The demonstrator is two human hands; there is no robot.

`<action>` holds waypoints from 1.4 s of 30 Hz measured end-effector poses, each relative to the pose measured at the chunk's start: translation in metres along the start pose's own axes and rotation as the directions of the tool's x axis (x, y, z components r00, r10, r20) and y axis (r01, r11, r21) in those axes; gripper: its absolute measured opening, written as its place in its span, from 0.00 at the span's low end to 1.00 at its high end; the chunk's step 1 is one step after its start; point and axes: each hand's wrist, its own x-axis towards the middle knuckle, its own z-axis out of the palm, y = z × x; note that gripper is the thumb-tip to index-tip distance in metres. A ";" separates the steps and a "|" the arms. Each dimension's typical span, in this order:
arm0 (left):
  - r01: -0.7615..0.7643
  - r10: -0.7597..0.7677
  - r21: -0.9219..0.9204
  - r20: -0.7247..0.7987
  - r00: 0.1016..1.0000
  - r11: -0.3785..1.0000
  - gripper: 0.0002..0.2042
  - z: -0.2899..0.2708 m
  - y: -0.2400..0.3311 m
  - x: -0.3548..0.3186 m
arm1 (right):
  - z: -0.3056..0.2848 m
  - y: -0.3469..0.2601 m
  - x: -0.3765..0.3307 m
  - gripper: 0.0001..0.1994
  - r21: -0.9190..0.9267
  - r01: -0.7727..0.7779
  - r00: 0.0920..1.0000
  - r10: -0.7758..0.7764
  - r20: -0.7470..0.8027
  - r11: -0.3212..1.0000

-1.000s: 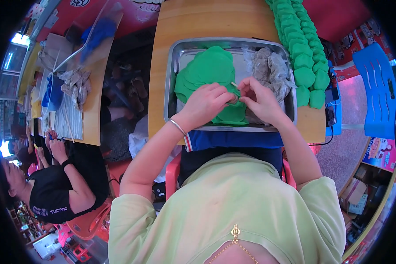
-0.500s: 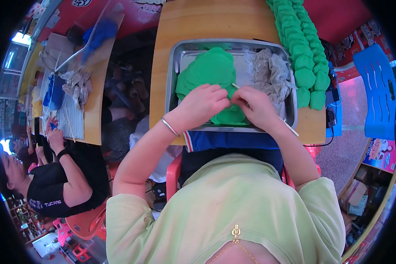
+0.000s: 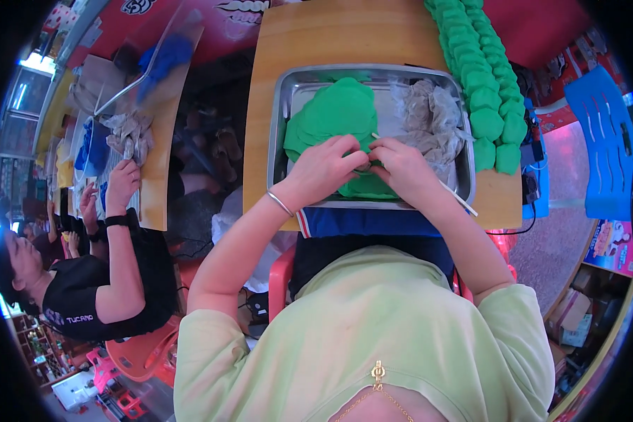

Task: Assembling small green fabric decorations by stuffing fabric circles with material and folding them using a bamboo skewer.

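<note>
A shallow metal tray (image 3: pixel 277 141) holds a pile of thin, rounded green sheets (image 3: pixel 341 105), overlapping one another. Over the pile's near right part, my left hand (image 3: pixel 327 169) has its fingers bent together in a pinch. What lies between its fingertips is hidden. Close beside it, almost fingertip to fingertip, my right hand (image 3: pixel 404 169) is closed too. A thin white stick (image 3: pixel 464 203) passes through the right hand; one end pokes out above the fingers, the other beyond the wrist. More green material shows beneath both hands, near the tray's front wall.
Crumpled greyish, filmy wrapping (image 3: pixel 429 119) fills the tray's right side. Long overlapping rows of green pieces (image 3: pixel 487 123) run along the wooden table's (image 3: pixel 316 35) right edge. Another person (image 3: pixel 102 281) works at a table on the left. A blue plastic chair (image 3: pixel 605 141) stands at right.
My two hands have shifted slightly, fingertips still close together over the green pile. The right hand's fingers now lie flatter. The other person's arm at left has lifted toward the crumpled grey material.
</note>
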 end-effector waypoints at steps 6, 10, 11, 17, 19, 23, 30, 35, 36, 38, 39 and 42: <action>0.014 -0.014 0.002 0.008 1.000 1.000 0.10 0.001 -0.002 0.001 | -0.002 0.002 0.001 0.08 -0.014 -0.075 0.996 0.076 0.047 0.997; 0.032 -0.037 -0.108 -0.046 0.998 0.994 0.09 0.008 -0.011 -0.003 | 0.000 0.004 0.004 0.07 0.022 -0.095 0.995 0.094 0.032 0.995; 0.031 -0.041 -0.150 -0.062 0.997 0.988 0.10 0.009 -0.012 -0.002 | 0.002 0.006 0.004 0.07 0.020 -0.095 0.995 0.095 0.019 0.995; 0.115 -0.164 -0.328 -0.124 0.979 0.938 0.10 0.008 -0.017 -0.002 | -0.001 0.006 0.009 0.08 0.146 -0.086 0.996 0.086 0.005 0.986; 0.117 -0.161 -0.321 -0.115 0.980 0.940 0.10 0.008 -0.016 -0.002 | -0.001 0.005 0.010 0.08 0.125 -0.131 0.991 0.127 0.041 0.983; 0.114 -0.148 -0.306 -0.090 0.985 0.945 0.10 0.004 -0.014 -0.005 | -0.007 0.007 0.012 0.09 0.186 -0.181 0.980 0.160 0.122 0.966; 0.131 -0.171 -0.289 -0.116 0.978 0.948 0.09 0.000 -0.006 -0.015 | 0.004 -0.002 0.010 0.10 0.112 -0.153 0.986 0.145 0.078 0.982; 0.201 -0.250 -0.351 -0.099 0.963 0.915 0.09 -0.004 0.004 -0.027 | 0.004 -0.010 0.006 0.09 0.218 -0.223 0.969 0.191 0.158 0.950; 0.202 -0.253 -0.350 -0.105 0.962 0.914 0.09 -0.004 0.005 -0.029 | 0.003 -0.012 0.006 0.08 0.275 -0.258 0.959 0.210 0.190 0.926; 0.185 -0.233 -0.336 -0.106 0.967 0.923 0.09 -0.003 0.006 -0.032 | 0.003 -0.015 0.007 0.08 0.248 -0.292 0.947 0.243 0.212 0.924; 0.185 -0.233 -0.337 -0.109 0.966 0.923 0.09 -0.003 0.008 -0.033 | 0.003 -0.016 0.007 0.07 0.222 -0.330 0.932 0.280 0.229 0.917; 0.195 -0.231 -0.303 -0.087 0.969 0.933 0.09 -0.002 0.011 -0.034 | 0.010 -0.014 0.004 0.06 0.235 -0.312 0.944 0.272 0.188 0.920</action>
